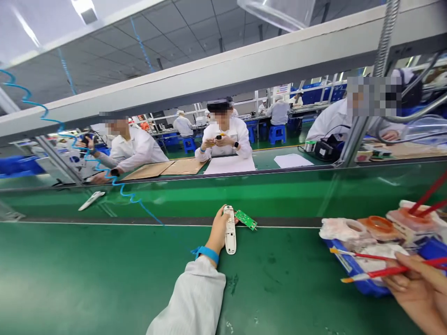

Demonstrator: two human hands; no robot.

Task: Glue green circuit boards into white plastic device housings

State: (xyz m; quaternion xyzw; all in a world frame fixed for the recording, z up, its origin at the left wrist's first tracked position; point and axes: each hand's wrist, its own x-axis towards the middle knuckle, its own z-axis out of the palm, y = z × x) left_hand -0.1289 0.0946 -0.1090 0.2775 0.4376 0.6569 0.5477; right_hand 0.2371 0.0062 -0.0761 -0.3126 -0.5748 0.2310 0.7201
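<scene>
My left hand (218, 229) is closed around a long white plastic housing (230, 235), held upright over the bench with its hollow inner side showing. A green circuit board (246, 220) sticks out to the right of the housing's upper end; whether wires or my fingertips hold it there is hidden. At the lower right, my right hand (417, 284) grips a red-handled paintbrush (391, 271), its yellowish bristles pointing left. Just above it, a second red brush (370, 256) lies across the edge of a blue tray (344, 258).
The tray carries an orange-rimmed pot (380, 225) and stained white containers. A green bench top (104, 279) spreads before me, ending at a low green partition (181, 197). A coiled blue cord (122, 188) hangs at left. Beyond, a person (226, 135) sits facing me, with others either side.
</scene>
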